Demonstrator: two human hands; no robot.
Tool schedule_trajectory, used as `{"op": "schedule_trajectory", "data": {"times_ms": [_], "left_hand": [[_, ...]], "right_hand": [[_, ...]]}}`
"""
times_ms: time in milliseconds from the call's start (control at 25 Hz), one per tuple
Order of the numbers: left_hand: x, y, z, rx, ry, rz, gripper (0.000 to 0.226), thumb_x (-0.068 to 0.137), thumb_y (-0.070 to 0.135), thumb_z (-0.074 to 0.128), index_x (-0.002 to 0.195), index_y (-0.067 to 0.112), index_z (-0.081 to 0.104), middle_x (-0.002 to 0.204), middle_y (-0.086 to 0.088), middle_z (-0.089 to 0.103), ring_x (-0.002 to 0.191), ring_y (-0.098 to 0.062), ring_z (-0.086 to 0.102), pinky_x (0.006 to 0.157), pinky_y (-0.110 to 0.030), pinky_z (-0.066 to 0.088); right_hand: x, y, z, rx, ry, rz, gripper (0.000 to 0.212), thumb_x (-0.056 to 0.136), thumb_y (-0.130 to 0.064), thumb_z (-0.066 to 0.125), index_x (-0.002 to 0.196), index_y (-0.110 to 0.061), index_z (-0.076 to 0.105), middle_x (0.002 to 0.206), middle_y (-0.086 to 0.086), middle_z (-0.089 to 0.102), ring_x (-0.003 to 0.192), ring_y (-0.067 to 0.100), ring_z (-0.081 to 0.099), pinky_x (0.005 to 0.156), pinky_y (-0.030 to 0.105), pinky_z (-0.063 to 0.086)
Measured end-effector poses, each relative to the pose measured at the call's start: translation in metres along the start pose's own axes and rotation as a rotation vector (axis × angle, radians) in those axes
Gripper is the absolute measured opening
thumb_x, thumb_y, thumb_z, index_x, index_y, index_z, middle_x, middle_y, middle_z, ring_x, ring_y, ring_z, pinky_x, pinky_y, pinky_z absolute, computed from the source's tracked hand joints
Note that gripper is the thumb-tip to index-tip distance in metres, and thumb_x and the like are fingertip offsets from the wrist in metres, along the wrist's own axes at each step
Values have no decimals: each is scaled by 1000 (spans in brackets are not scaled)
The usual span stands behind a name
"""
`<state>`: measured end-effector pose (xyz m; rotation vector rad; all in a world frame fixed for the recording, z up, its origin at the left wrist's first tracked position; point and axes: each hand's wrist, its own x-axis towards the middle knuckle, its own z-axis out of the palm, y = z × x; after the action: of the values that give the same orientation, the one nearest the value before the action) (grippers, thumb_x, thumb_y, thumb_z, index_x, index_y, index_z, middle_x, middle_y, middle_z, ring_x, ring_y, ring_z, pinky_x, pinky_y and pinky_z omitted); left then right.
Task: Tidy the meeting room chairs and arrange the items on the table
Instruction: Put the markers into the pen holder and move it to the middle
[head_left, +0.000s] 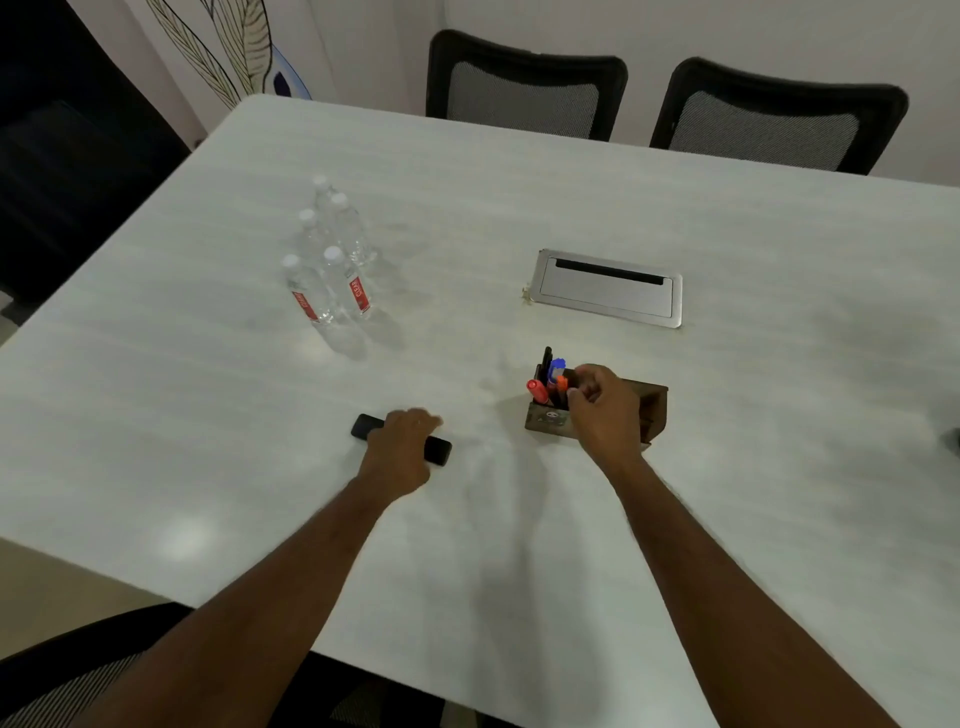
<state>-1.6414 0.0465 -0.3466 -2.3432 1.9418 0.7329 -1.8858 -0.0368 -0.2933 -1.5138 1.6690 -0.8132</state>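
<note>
A flat black remote (440, 450) lies on the white table (208, 395), and my left hand (401, 448) is closed over its middle, so only both ends show. To the right stands a brown wooden pen holder (545, 420) with red, blue and orange markers (551, 379) sticking up. My right hand (602, 410) is curled over the holder's top, fingertips at the markers; whether it pinches one is hidden. Several clear water bottles (332, 260) with red labels stand grouped at the left middle of the table.
A silver cable hatch (605, 288) is set into the tabletop behind the holder. Two black mesh chairs (524, 88) (774, 119) stand at the far edge, and another chair back (67, 675) is at the near left corner. A dark object (955, 441) peeks in at the right edge.
</note>
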Motion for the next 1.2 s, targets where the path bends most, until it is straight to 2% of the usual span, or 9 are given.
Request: {"op": "schedule_trajectory", "data": {"times_ms": [120,240,360,520,640,760,880,1000,1200], "left_hand": [[-5,-13,16,178,33,97,57,77,2,60,129,24,52,133,5,48,129,-19,37,98,-38,35],[-2,2,17,222,44,192,42,77,4,61,116,21,55,117,1,51,109,-22,49,86,-36,39],[-3,30,11,-115,-25,205,18,85,2,56,93,18,53,100,-3,52,82,-25,55,69,-35,41],[-8,87,-1,-614,18,168,27,85,-4,55,75,21,57,85,3,60,78,-16,58,66,-13,43],[-10,124,-3,-877,-41,137,22,87,2,57,77,21,60,91,0,65,83,-16,63,66,-18,51],[-16,148,2,-961,-116,183,12,88,3,60,83,14,57,94,-7,61,90,-22,61,75,-28,55],[-18,168,3,-966,-130,224,16,85,-1,61,82,12,52,89,-9,57,87,-24,62,72,-30,57],[-14,176,-5,-1020,-1,185,21,81,-11,59,78,9,53,85,-13,59,83,-25,64,65,-21,54],[-9,144,-4,-898,320,97,24,75,-11,58,66,11,55,69,-7,60,69,-29,60,61,-33,51]], "right_hand": [[-11,-2,3,62,37,-18,28,81,3,56,99,-17,60,74,4,56,69,16,53,66,30,47],[-22,1,2,60,62,-23,25,82,3,55,100,-11,64,77,4,58,71,17,54,68,29,45],[-38,4,-3,63,62,-49,25,82,2,56,102,-9,66,85,4,62,78,19,58,71,26,47],[-65,10,-4,-112,-181,-77,30,82,-13,67,112,-15,63,103,-4,54,88,8,51,77,25,43],[-77,17,-14,-34,-192,25,31,88,-18,64,119,-19,61,117,-4,59,104,16,57,83,25,48],[-78,22,-40,312,-122,284,39,87,-11,66,123,-20,53,113,5,63,82,20,68,59,24,53],[-70,25,-67,364,-69,416,26,83,-1,68,106,-12,63,101,14,69,71,18,66,54,23,52],[-52,19,-86,333,77,291,24,80,5,66,102,-4,68,87,11,71,66,17,62,58,26,51],[-5,-2,-101,304,245,98,21,85,-5,64,98,-21,64,96,4,70,89,22,67,79,35,57]]}}
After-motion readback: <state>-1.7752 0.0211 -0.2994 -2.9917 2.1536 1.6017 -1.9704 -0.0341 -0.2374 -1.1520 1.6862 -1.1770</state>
